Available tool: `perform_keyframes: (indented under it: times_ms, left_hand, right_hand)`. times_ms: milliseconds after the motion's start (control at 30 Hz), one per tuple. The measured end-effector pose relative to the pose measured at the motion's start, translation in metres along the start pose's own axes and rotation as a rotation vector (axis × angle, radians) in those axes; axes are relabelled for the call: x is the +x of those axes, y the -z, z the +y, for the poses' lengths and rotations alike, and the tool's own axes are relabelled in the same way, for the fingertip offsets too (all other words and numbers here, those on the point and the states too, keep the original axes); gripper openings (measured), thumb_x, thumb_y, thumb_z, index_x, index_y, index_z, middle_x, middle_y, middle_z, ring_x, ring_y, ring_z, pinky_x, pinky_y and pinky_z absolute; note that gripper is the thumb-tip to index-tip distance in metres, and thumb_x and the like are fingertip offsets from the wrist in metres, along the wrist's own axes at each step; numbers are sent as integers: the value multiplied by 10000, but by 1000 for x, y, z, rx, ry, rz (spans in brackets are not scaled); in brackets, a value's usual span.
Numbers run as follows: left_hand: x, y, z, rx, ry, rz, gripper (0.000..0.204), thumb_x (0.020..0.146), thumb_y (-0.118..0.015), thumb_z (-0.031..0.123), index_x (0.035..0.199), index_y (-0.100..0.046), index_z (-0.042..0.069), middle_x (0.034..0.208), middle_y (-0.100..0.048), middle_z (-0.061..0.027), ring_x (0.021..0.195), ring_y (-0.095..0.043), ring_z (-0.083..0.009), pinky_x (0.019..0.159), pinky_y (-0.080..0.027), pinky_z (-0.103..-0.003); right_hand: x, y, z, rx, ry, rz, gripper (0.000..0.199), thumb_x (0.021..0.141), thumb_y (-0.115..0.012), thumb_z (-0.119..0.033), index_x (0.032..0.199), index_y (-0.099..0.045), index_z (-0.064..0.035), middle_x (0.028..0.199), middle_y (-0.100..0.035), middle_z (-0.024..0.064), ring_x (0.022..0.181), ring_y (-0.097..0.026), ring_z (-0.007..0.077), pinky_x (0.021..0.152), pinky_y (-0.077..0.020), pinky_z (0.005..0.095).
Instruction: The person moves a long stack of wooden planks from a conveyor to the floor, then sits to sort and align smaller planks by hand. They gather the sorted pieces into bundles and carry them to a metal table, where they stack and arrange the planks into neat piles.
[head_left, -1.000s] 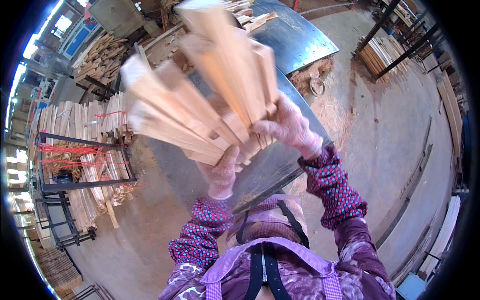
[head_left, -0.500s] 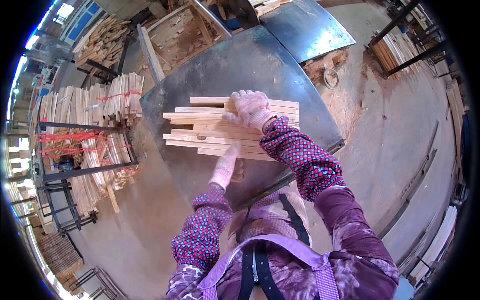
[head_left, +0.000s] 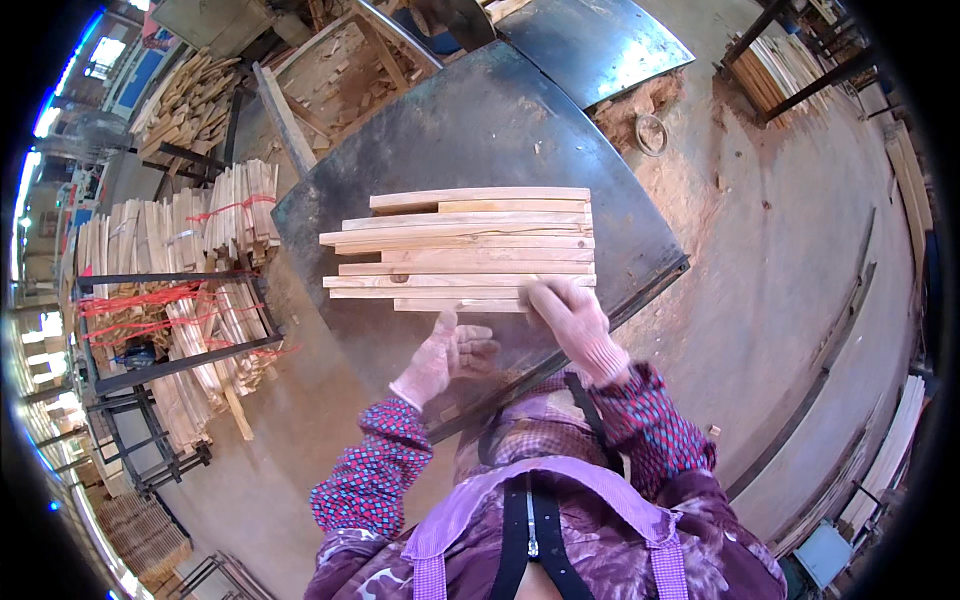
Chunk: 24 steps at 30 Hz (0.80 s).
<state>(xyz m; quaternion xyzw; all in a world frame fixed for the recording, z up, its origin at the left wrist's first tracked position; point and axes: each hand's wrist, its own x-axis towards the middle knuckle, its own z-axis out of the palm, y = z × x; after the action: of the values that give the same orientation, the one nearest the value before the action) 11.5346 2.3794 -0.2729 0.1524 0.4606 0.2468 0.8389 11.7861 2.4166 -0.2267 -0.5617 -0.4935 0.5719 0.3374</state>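
Observation:
Several pale wooden strips (head_left: 460,242) lie side by side on a dark metal tabletop (head_left: 470,125). Their right ends are nearly even, while the left ends are staggered. My right hand (head_left: 574,318), in a pale glove, is closed at the near right corner, its fingers pinched on the nearest strip (head_left: 440,305) and covering that strip's right end. Just off the near edge of the row, my left hand (head_left: 447,360), gloved too, is open with its thumb up beside the nearest strip and the other fingers stretched to the right.
Bundles of wooden strips (head_left: 150,240) tied with red cord stand in a black metal rack (head_left: 165,373) at the left. A wooden-framed bin (head_left: 283,120) with offcuts is beyond the table. A bluish metal sheet (head_left: 610,45) adjoins the table's far right, near a metal ring (head_left: 651,134).
My right hand has left the top of the strips and come toward me to their near right corner. My left hand has drawn back off the near strips and opened.

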Motion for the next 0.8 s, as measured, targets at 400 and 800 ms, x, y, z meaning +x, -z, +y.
perform_keyframes:
  times_ms: [400,800]
  left_hand:
    - [95,-59,164,2160,-1092,453,727,875,-658,551,1343,-552,5,1269,-645,-169,1169,-619,-333,1018,-482,-392]
    - [134,-111,151,1988,-334,488,728,839,-665,593,1323,-588,54,1341,-601,-168,1265,-556,-316,1059,-438,-406]
  right_hand:
    - [-18,-68,53,877,-680,-195,434,972,-578,-475,1108,-599,-63,867,-670,58,611,-591,159,529,-514,326]
    - [-2,-3,46,774,-635,57,364,986,-519,-369,931,-610,-21,708,-655,100,468,-564,189,407,-492,354]
